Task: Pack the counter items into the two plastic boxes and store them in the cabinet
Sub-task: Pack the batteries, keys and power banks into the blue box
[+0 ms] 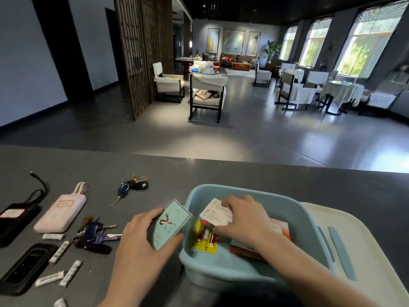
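**A:** How far along are you?

**B:** Early, I'd judge. Your blue box (pixel 250 269) sits at about five o'clock on the grey counter (pixel 221 171), and it already holds a yellow battery pack (pixel 204 238), a white slip of paper (pixel 215 212) and something orange-red under your forearm. The white box (pixel 365 251) touches it on the three o'clock side and shows nothing inside, as far as I can see.

**A:** And my hands?

**B:** Your right hand (pixel 243 220) is down inside the blue box, fingers curled over the paper, fingertips pressing its far edge; whether you actually pinch it, I cannot tell. Your left hand (pixel 143 238) grips the teal card case (pixel 171 223), thumb and fingers wrapped round it, tilted against the box's nine o'clock wall, not yet over the rim.

**A:** What's left?

**B:** Nearly everything out at nine o'clock: the pink power bank (pixel 60 214), the black power bank (pixel 16 220) beside it, two key bunches (pixel 130 188) (pixel 94 237), a black device (pixel 26 267) at eight o'clock and the scattered white sachets (pixel 70 273). Then both boxes go into the cabinet, which is not in view.
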A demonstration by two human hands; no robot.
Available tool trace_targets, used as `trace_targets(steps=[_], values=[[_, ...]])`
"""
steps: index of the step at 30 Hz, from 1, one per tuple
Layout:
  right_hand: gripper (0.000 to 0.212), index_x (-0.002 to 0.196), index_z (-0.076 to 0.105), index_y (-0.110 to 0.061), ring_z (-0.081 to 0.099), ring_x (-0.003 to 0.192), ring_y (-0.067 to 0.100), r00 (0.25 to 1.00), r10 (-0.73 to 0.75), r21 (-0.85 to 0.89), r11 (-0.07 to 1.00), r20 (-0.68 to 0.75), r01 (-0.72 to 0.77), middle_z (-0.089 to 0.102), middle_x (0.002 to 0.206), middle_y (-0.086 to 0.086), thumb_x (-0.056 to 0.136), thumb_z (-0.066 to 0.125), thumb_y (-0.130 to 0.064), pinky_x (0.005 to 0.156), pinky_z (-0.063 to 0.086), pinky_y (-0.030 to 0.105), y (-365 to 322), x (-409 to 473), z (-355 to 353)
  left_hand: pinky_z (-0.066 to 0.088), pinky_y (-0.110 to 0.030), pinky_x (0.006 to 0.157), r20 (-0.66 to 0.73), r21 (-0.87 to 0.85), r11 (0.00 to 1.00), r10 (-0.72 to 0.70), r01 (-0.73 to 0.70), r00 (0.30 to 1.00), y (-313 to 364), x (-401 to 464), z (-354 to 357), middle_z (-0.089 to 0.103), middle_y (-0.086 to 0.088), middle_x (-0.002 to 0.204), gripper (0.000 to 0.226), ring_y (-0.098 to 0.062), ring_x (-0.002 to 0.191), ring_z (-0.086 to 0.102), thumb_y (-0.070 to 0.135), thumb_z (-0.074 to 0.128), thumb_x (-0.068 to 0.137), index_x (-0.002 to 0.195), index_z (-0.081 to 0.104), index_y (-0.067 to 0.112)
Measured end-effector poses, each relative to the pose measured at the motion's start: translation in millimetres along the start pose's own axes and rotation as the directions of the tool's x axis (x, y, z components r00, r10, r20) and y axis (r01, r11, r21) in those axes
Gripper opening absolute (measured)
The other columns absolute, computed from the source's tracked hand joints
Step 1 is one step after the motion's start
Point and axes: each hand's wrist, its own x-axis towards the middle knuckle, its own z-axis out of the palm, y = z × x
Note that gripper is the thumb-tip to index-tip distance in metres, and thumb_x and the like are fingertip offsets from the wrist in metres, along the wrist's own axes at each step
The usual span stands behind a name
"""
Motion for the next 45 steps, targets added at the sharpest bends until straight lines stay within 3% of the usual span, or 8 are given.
trace_targets(steps=[6,13,19,22,26,30,38,45], values=[[0.07,0.129,0.048,-0.029,0.049,0.113,0.024,0.977,-0.083,-0.103,0.989,0.195,0.104,0.06,0.12,0.0,0.07,0.069,-0.059,0.088,0.041,0.037,-6.2,37.6,33.8,0.038,-0.027,0.085,-0.054,0.001,1.0,-0.009,0.009,0.998,-7.8,1.4,-1.8,0.049,0.03,0.108,0.062,-0.001,0.105,0.047,0.048,0.081,0.058,0.113,0.053,0.045],[0.068,0.115,0.046,-0.025,0.058,0.095,0.026,0.969,-0.054,-0.191,0.976,0.243,0.102,0.063,0.103,0.002,0.062,0.067,-0.062,0.068,0.037,0.032,-9.1,45.2,58.7,0.038,-0.024,0.083,-0.052,0.011,1.0,-0.029,0.029,0.998,-13.6,-3.0,4.1,0.049,0.031,0.108,0.063,0.003,0.106,0.047,0.05,0.08,0.056,0.114,0.055,0.043],[0.095,0.133,0.035,-0.014,0.063,0.094,0.026,0.992,-0.021,-0.325,0.944,0.121,0.06,0.066,0.097,0.002,0.072,0.029,-0.086,0.081,0.033,0.042,-8.1,47.7,57.5,0.04,-0.026,0.083,-0.029,0.01,1.0,-0.017,0.017,0.999,-8.2,-1.8,10.9,0.048,0.032,0.109,0.063,0.002,0.107,0.046,0.05,0.079,0.058,0.116,0.053,0.044],[0.083,0.12,0.047,-0.017,0.061,0.088,0.025,0.992,-0.066,-0.344,0.934,0.11,0.1,0.063,0.084,0.001,0.081,0.014,-0.083,0.082,0.033,0.041,-6.9,47.8,58.1,0.039,-0.026,0.084,-0.008,0.006,1.0,-0.015,0.015,1.0,-4.3,-3.4,11.7,0.049,0.029,0.109,0.064,0.0,0.108,0.047,0.05,0.078,0.059,0.117,0.054,0.041],[0.054,0.112,0.053,-0.027,0.057,0.101,0.021,0.972,-0.152,-0.139,0.974,0.182,0.179,0.065,0.106,-0.001,0.084,0.041,-0.072,0.087,0.04,0.038,10.0,50.7,44.3,0.036,-0.02,0.082,-0.013,0.002,1.0,-0.009,0.009,1.0,-3.0,-3.5,6.1,0.049,0.031,0.109,0.063,0.002,0.107,0.046,0.049,0.079,0.06,0.117,0.054,0.042],[0.098,0.141,0.031,-0.033,0.045,0.123,0.022,0.883,-0.23,-0.074,0.956,0.408,0.283,0.049,0.136,-0.003,0.06,0.07,-0.073,0.102,0.036,0.042,16.3,43.9,43.2,0.037,-0.022,0.081,-0.019,0.006,1.0,-0.016,0.016,1.0,-1.7,-3.0,0.3,0.049,0.03,0.107,0.061,0.001,0.106,0.047,0.045,0.081,0.061,0.115,0.053,0.043],[0.087,0.119,0.036,-0.023,0.057,0.096,0.023,0.913,-0.184,-0.145,0.957,0.364,0.251,0.056,0.112,0.0,0.052,0.075,-0.062,0.082,0.049,0.039,6.6,32.7,60.4,0.037,-0.024,0.082,-0.02,0.021,1.0,-0.01,0.01,1.0,2.3,-3.6,1.1,0.05,0.025,0.108,0.061,0.0,0.105,0.045,0.043,0.081,0.062,0.117,0.054,0.039],[0.08,0.124,0.043,-0.023,0.056,0.105,0.022,0.931,-0.235,-0.121,0.953,0.28,0.277,0.055,0.118,-0.001,0.059,0.071,-0.06,0.085,0.047,0.036,-6.6,47.6,59.0,0.039,-0.027,0.086,-0.028,0.03,1.0,0.007,-0.006,1.0,7.9,-0.1,4.7,0.048,0.03,0.108,0.058,0.001,0.106,0.045,0.043,0.081,0.062,0.111,0.05,0.049]])
